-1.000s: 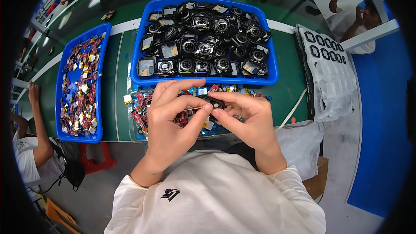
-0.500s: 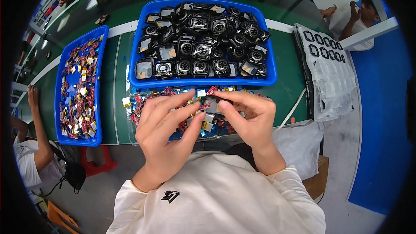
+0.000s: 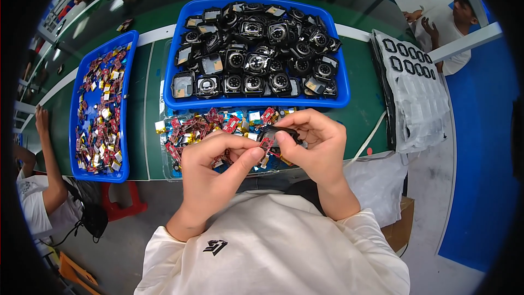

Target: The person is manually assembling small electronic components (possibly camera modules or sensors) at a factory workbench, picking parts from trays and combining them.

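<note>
My left hand pinches a small red circuit board between thumb and forefinger. In my right hand is a black watch case, gripped by thumb and fingers with its open side partly covered by the thumb. The board is right against the case's left edge; whether a cable joins them cannot be made out. Beneath both hands, a clear tray holds a heap of red circuit boards with white, yellow and blue parts. My hands hide part of that heap.
Just beyond my hands stands a large blue tray piled with black watch cases. At left, another blue tray holds loose boards and small batteries. A stack of white sheets with black frames lies at right. Other people are nearby.
My left hand's fingers have curled in from a spread pose, and the red board now shows clearly in its pinch. The right hand keeps its hold on the watch case.
</note>
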Tool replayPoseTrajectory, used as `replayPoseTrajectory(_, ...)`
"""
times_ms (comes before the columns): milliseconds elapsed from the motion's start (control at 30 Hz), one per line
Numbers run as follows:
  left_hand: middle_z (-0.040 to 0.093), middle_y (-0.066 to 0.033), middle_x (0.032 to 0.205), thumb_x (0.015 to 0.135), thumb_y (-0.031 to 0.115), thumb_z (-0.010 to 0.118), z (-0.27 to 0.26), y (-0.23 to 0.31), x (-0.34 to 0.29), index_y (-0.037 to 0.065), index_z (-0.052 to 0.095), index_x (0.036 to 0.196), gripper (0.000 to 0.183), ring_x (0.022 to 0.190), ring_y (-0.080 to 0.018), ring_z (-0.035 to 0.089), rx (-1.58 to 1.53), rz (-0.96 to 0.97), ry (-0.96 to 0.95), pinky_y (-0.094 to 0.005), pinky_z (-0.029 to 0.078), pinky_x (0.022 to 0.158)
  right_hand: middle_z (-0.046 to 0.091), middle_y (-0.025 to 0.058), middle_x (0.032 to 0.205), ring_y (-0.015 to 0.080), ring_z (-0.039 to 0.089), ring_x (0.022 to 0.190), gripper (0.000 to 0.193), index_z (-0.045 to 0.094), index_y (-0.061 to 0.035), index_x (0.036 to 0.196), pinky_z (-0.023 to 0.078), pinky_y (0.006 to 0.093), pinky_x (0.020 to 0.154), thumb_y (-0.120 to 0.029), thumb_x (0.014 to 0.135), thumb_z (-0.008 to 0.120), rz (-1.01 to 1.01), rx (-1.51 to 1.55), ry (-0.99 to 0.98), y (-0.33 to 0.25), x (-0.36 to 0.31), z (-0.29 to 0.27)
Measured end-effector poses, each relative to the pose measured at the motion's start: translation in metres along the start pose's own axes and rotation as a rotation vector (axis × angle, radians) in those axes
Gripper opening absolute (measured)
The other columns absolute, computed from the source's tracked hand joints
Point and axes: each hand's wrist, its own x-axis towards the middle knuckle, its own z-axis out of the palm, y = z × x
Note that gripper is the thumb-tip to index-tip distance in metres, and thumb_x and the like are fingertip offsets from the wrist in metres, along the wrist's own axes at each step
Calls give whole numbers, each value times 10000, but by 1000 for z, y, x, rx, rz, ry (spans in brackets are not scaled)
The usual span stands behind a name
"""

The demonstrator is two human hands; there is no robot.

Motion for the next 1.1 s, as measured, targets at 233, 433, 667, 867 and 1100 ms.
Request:
replayPoseTrajectory(233, 670, -35, 712, 801, 37, 721, 4, -4, -3, -19, 680, 840, 79, 604, -42, 567, -307, -207, -7, -182, 424, 548, 686, 64, 836, 96, 655, 724, 192, 654, 20, 879, 526, 218, 630, 1, 702, 727, -131, -296, 26, 1, -1, 0)
replayPoseTrajectory(433, 663, -26, 720, 776, 9, 743, 4, -1, -1, -19, 636, 852, 135, 606, -26, 561, -328, -249, -13, -154, 416, 543, 689, 85, 840, 120, 671, 727, 190, 662, 37, 888, 555, 243, 674, 23, 702, 693, -150, -127, -90, -1, 0, -6)
replayPoseTrajectory(667, 633, -8, 655, 740, 19, 772, 7, -4, -1, -6, 632, 898, 212, 587, -27, 540, -208, -220, 49, -163, 399, 517, 669, 91, 878, 108, 656, 764, 193, 625, 63, 929, 551, 227, 657, 10, 769, 719, -12, 16, -156, -7, -4, -6)
replayPoseTrajectory(867, 584, -16, 646, 710, 10, 770, 8, -3, 0, -15, 653, 780, 139, 559, -58, 515, 41, 14, 6, -190, 390, 498, 653, 89, 882, 115, 644, 782, 175, 627, 71, 930, 553, 235, 695, 27, 775, 695, 82, -47, -229, -19, 5, -14)
replayPoseTrajectory(1100, 661, -44, 700, 705, -6, 712, 1, -6, 6, 13, 683, 950, 248, 586, -140, 517, 57, 86, 68, -261, 419, 557, 641, 64, 785, 114, 633, 705, 113, 665, 18, 820, 511, 229, 582, -1, 726, 726, -143, -389, -332, -48, 63, -30)
